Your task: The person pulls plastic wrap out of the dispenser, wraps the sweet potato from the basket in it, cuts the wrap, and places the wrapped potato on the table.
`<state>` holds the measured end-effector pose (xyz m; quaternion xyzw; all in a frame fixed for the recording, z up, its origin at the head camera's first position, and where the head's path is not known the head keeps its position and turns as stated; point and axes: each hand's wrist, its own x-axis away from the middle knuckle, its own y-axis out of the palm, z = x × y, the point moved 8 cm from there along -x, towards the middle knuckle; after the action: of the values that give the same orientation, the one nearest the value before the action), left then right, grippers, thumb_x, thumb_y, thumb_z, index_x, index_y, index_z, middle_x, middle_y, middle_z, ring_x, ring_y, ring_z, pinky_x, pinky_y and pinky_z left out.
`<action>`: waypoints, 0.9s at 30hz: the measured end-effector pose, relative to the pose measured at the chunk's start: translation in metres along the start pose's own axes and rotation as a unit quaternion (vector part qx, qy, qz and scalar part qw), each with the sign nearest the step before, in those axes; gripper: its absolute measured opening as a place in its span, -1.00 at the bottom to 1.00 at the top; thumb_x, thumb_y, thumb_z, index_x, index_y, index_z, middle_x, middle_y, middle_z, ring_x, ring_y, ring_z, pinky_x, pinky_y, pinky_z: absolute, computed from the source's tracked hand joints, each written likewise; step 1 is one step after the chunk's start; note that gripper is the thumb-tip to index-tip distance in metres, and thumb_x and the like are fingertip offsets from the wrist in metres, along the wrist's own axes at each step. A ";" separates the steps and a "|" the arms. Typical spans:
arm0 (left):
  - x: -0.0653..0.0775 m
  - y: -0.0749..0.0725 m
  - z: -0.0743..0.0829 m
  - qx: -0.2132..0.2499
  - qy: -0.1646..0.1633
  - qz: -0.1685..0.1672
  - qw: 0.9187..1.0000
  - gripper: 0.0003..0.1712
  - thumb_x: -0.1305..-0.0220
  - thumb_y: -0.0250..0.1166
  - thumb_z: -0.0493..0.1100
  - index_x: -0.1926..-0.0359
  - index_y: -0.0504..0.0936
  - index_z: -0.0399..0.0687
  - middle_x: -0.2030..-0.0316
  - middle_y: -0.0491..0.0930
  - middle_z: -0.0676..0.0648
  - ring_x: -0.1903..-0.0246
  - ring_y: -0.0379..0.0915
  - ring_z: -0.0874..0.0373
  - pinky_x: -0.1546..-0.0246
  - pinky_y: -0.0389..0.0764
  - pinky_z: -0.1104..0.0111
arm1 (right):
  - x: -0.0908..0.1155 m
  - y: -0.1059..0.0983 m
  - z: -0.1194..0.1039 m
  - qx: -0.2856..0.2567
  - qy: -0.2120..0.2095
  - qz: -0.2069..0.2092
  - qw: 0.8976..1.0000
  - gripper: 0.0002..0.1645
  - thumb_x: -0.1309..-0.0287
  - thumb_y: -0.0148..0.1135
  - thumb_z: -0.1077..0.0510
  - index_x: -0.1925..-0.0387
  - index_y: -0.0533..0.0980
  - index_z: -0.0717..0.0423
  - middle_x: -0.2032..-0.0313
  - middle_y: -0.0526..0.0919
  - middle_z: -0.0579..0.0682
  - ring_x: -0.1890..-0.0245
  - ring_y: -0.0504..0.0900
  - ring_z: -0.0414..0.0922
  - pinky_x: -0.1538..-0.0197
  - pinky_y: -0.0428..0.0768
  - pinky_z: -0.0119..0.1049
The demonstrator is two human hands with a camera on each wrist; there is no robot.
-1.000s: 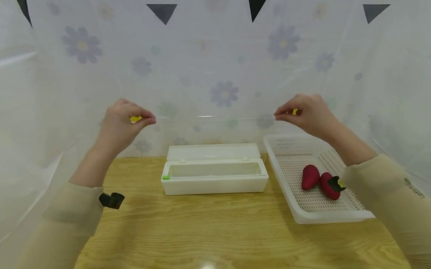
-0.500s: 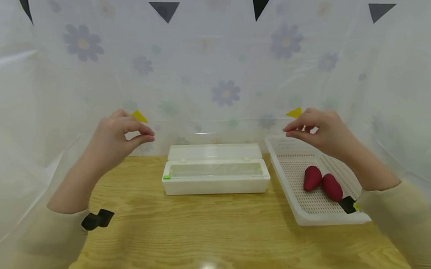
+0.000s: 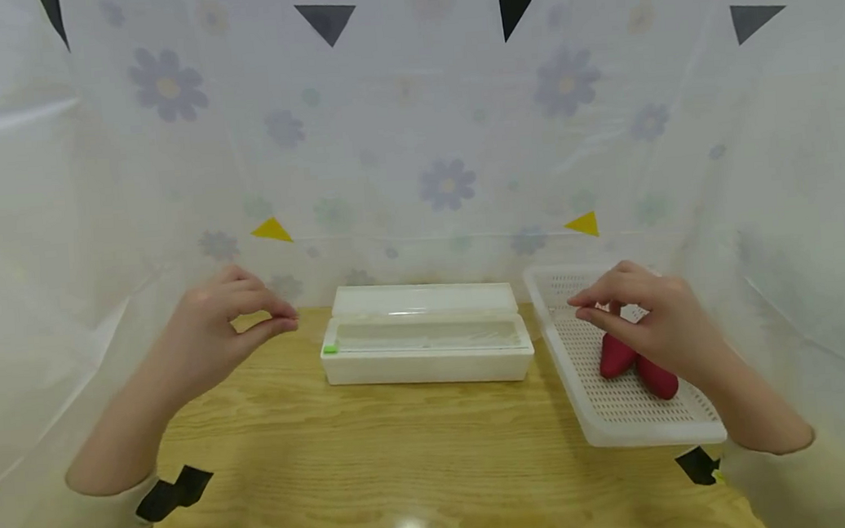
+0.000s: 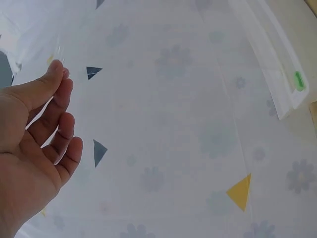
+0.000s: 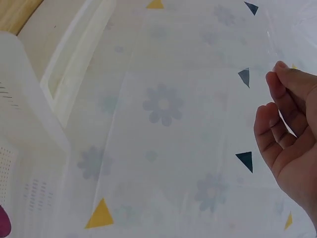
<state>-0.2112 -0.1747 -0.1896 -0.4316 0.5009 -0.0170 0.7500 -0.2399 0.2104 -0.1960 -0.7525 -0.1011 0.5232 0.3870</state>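
Observation:
A sheet of clear cling film (image 4: pixel 60 47) stretches between my two raised hands, mostly see-through and marked by faint glints. My left hand (image 3: pixel 231 326) pinches one corner between thumb and forefinger, the other fingers loosely bent. At the opposite side, my right hand (image 3: pixel 650 313) pinches the other corner (image 5: pixel 270 47) in the same way. Behind and below the film stands a white cling film dispenser (image 3: pixel 430 368), its lid (image 3: pixel 425 298) tipped back and a green slide cutter (image 3: pixel 330 349) at its left end.
A white perforated basket (image 3: pixel 588 416) is on the right, partly under my right hand. It holds two dark red rounded objects (image 3: pixel 657 378), fruit-like in shape. The wooden table (image 3: pixel 407 461) reaches back to a flower-patterned plastic curtain (image 3: pixel 412 117).
Both hands have come down and slightly apart, the film between them sinking from above the dispenser to about its lid's height. The dispenser and basket have stayed put.

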 end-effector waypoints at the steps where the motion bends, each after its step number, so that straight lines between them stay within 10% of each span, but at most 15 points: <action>1: 0.002 0.000 0.001 0.003 0.000 -0.003 1.000 -0.83 -0.11 0.33 0.05 0.41 0.72 0.10 0.49 0.59 0.24 0.36 0.30 0.34 0.43 0.27 0.55 | 0.002 0.001 -0.002 -0.002 -0.004 0.004 1.000 -0.84 -0.08 0.35 0.02 0.29 0.67 -0.04 0.40 0.64 -0.23 0.44 0.43 -0.42 0.35 0.41 -0.60; 7: 0.018 0.002 0.006 0.028 -0.005 -0.016 0.999 -0.96 -0.08 0.41 -0.05 0.42 0.69 0.20 0.46 0.58 0.33 0.34 0.29 0.39 0.41 0.27 0.55 | 0.013 0.008 -0.009 -0.048 -0.019 0.020 0.998 -0.90 -0.04 0.38 0.17 0.33 0.66 -0.01 0.45 0.61 -0.18 0.49 0.39 -0.40 0.38 0.38 -0.57; 16: 0.045 0.012 0.009 0.086 -0.018 -0.045 0.995 -0.56 0.15 0.49 -0.37 0.36 0.63 0.32 0.40 0.55 0.33 0.24 0.35 0.37 0.34 0.31 0.57 | 0.031 0.022 -0.019 -0.093 -0.011 0.003 0.996 -0.47 0.32 0.39 0.55 0.33 0.63 -0.08 0.50 0.50 -0.25 0.59 0.30 -0.43 0.56 0.29 -0.64; 27: 0.072 0.031 0.015 0.169 0.009 -0.075 0.983 -0.55 0.12 0.48 -0.39 0.33 0.60 0.29 0.42 0.52 0.28 0.33 0.36 0.38 0.30 0.35 0.57 | 0.040 0.033 -0.044 -0.183 -0.049 -0.018 0.982 -0.86 -0.11 0.31 0.27 0.28 0.61 -0.02 0.46 0.59 -0.09 0.45 0.43 -0.35 0.43 0.42 -0.55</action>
<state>-0.1762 -0.1790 -0.2611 -0.3344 0.4637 -0.1614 0.8044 -0.1930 0.1894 -0.2406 -0.7821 -0.2272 0.5250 0.2471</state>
